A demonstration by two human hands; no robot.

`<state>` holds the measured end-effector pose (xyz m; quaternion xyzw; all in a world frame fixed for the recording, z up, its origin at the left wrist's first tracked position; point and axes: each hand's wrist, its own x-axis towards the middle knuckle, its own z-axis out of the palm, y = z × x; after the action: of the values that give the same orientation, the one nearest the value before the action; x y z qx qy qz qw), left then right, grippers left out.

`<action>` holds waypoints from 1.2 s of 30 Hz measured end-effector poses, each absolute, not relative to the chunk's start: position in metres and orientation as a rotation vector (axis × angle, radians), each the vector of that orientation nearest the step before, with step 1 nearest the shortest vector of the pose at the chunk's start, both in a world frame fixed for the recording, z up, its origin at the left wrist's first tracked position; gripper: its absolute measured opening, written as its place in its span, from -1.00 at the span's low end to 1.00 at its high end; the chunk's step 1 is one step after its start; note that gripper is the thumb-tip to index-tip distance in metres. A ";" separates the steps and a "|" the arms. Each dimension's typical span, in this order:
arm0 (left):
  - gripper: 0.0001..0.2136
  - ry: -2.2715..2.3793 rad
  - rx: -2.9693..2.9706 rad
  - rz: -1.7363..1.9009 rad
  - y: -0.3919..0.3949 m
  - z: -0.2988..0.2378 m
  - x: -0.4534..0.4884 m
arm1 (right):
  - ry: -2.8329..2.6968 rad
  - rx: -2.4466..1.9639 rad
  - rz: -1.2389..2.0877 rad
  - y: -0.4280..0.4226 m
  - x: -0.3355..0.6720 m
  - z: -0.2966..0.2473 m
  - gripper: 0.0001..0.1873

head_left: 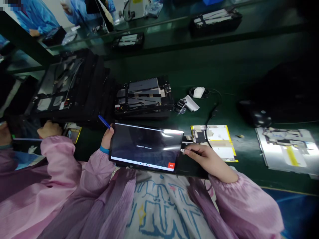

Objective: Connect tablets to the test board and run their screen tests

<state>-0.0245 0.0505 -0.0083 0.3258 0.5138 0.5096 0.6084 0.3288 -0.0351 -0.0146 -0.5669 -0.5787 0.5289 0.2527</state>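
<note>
A tablet (146, 139) is propped in front of me, its dark screen lit with a short line of text and a red button at the lower right. My left hand (107, 138) is closed on its left edge, with a blue pen (104, 121) sticking up from the same hand. Between the thumb and fingers of my right hand (201, 156) is a small white cable plug (182, 150), right at the tablet's right edge. Whether the plug sits in the port, I cannot tell. A black cable (206, 127) runs back from behind my right hand.
Opened device housings (144, 94) lie behind the tablet, beside a taller stack (67, 83). A yellow-edged battery pack (221, 137), a coiled cable (199, 92), a metal panel (289, 151) and a black mouse (259, 113) are to the right. A co-worker's hand (50, 129) is close on the left.
</note>
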 end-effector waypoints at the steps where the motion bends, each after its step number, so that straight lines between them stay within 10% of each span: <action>1: -0.49 1.187 0.752 1.173 0.050 -0.008 -0.024 | -1.594 -1.536 1.445 -0.035 0.329 -0.015 -0.50; 36: -0.66 1.328 0.689 1.299 0.052 -0.005 -0.015 | -1.783 -1.482 1.275 -0.034 0.329 -0.025 -0.64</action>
<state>-0.0147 0.0519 -0.0053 0.2908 0.5605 0.5485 0.5481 0.3285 -0.0341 -0.0249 -0.5429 -0.6532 0.4671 0.2455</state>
